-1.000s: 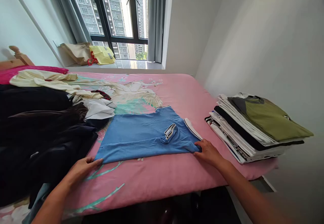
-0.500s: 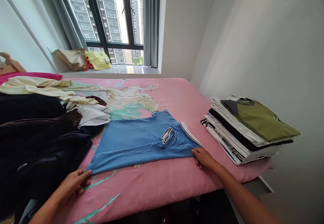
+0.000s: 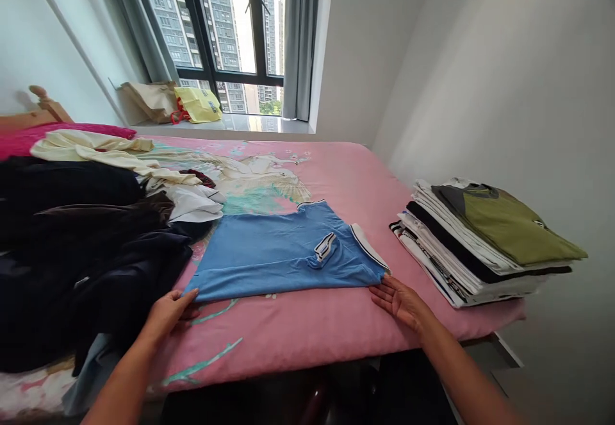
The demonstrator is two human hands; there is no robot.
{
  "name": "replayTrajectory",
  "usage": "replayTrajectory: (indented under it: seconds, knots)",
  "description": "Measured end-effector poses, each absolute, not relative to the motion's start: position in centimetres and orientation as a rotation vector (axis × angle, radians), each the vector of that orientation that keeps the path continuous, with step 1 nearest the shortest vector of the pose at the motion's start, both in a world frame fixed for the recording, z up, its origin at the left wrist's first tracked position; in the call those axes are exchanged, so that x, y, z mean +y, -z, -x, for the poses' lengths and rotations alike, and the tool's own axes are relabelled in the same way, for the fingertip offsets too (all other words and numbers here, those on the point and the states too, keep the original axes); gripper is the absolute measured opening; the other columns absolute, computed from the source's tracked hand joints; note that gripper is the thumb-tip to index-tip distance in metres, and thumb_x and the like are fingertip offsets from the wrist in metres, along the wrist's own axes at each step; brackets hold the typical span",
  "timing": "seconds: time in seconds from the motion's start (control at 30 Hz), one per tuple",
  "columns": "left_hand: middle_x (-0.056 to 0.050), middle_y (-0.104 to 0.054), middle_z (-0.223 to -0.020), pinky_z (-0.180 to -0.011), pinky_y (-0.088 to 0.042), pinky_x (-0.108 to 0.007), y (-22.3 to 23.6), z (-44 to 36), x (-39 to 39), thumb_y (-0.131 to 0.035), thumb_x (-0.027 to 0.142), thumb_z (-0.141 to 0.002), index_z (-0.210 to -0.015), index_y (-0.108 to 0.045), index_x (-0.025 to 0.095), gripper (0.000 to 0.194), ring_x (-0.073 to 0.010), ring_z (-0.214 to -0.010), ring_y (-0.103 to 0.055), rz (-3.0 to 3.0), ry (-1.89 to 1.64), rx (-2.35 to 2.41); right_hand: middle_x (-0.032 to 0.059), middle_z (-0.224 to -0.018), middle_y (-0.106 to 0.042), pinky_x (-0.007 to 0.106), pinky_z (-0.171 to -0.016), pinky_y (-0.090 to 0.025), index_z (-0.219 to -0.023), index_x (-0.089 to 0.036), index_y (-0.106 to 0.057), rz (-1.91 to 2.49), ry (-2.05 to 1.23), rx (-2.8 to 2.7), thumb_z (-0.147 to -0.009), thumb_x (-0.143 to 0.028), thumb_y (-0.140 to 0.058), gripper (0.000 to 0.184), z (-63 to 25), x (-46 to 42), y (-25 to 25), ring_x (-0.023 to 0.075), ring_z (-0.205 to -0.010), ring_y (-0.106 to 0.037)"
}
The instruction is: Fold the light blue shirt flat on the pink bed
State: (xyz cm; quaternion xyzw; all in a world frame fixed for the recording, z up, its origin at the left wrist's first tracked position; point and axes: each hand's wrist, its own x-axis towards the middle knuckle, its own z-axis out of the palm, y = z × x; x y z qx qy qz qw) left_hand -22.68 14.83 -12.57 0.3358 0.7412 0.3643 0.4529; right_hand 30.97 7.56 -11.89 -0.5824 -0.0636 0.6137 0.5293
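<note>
A blue polo shirt (image 3: 259,245) lies on the bed, folded lengthwise, its striped white collar on the right and one sleeve with a striped cuff turned over on top. At the shirt's lower left corner, my left hand (image 3: 166,316) pinches the hem between thumb and fingers. Near the collar end, my right hand (image 3: 403,302) touches the shirt's near edge. Its fingers are stretched out and spread, palm partly turned up.
Dark clothes (image 3: 96,252) are heaped at the left, with a cream garment (image 3: 91,146) and a white one (image 3: 195,204) beyond them. To the right stands a stack of folded clothes (image 3: 480,252), topped by an olive shirt (image 3: 519,223). The pink bedsheet (image 3: 355,168) covers the bed.
The view has shifted, so the scene sits farther right and slightly higher. My right hand has loosened from a pinch, its fingers now spread. My left hand remains at the hem corner.
</note>
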Motion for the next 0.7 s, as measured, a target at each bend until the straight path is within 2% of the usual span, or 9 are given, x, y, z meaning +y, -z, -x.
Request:
replayTrajectory:
  seconds: [0.13, 0.23, 0.33, 0.47, 0.6, 0.7]
  knots:
    - [-0.001, -0.062, -0.065, -0.043, -0.050, -0.023, 11.7, 21.9, 14.1, -0.073, 0.023, -0.063, -0.078, -0.047, 0.018, 0.030, -0.0192, -0.058, -0.068, -0.678, -1.014, 1.730, 0.0046, -0.080, -0.067, 0.036, -0.061, -0.059, -0.094, -0.020, -0.052, 1.551, -1.391, -0.174, -0.081, -0.036, -0.063, 0.024, -30.2, 9.7, 12.7, 0.0199, -0.068, -0.069]
    - [0.001, -0.060, -0.064, -0.044, -0.050, -0.023, 11.5, 21.5, 13.6, -0.071, 0.020, -0.064, -0.084, -0.048, 0.018, 0.031, -0.0169, -0.053, -0.065, -0.694, -1.053, 1.755, 0.0030, -0.078, -0.064, 0.032, -0.053, -0.059, -0.094, -0.020, -0.050, 1.681, -1.201, -0.286, -0.078, -0.031, -0.065, 0.024, -29.4, 10.7, 13.6, 0.0174, -0.059, -0.067]
    - [0.003, -0.056, -0.059, -0.043, -0.049, -0.023, 11.3, 21.1, 13.1, -0.066, 0.020, -0.068, -0.096, -0.049, 0.017, 0.033, -0.0135, -0.044, -0.060, -0.737, -1.067, 1.790, 0.0019, -0.076, -0.063, 0.029, -0.051, -0.058, -0.094, -0.019, -0.049, 1.691, -1.132, -0.296, -0.078, -0.021, -0.061, 0.020, -29.2, 10.6, 13.8, 0.0146, -0.054, -0.066]
    - [0.007, -0.051, -0.052, -0.037, -0.040, -0.019, 10.5, 20.3, 11.5, -0.063, 0.019, -0.068, -0.110, -0.049, 0.015, 0.044, -0.0088, -0.035, -0.047, -0.838, -1.055, 1.851, 0.0005, -0.073, -0.062, 0.029, -0.052, -0.059, -0.093, -0.020, -0.048, 1.668, -1.129, -0.293, -0.076, -0.020, -0.061, 0.022, -30.4, 8.5, 13.6, 0.0151, -0.054, -0.066]
    - [0.007, -0.052, -0.055, -0.034, -0.028, -0.017, 10.0, 19.2, 8.0, -0.063, 0.021, -0.065, -0.111, -0.051, 0.017, 0.048, -0.0055, -0.033, -0.039, -0.967, -1.018, 1.859, -0.0008, -0.071, -0.062, 0.030, -0.048, -0.058, -0.088, -0.022, -0.047, 1.621, -1.159, -0.268, -0.071, -0.022, -0.066, 0.026, -33.0, 4.5, 14.4, 0.0177, -0.056, -0.066]
    - [0.005, -0.056, -0.059, -0.036, -0.029, -0.019, 10.6, 18.4, 4.9, -0.064, 0.030, -0.067, -0.111, -0.051, 0.018, 0.048, -0.0074, -0.036, -0.041, -1.061, -0.915, 1.819, -0.0012, -0.070, -0.063, 0.030, -0.046, -0.056, -0.086, -0.023, -0.046, 1.625, -1.170, -0.217, -0.067, -0.023, -0.069, 0.029, -35.1, 1.2, 15.2, 0.0183, -0.056, -0.066]
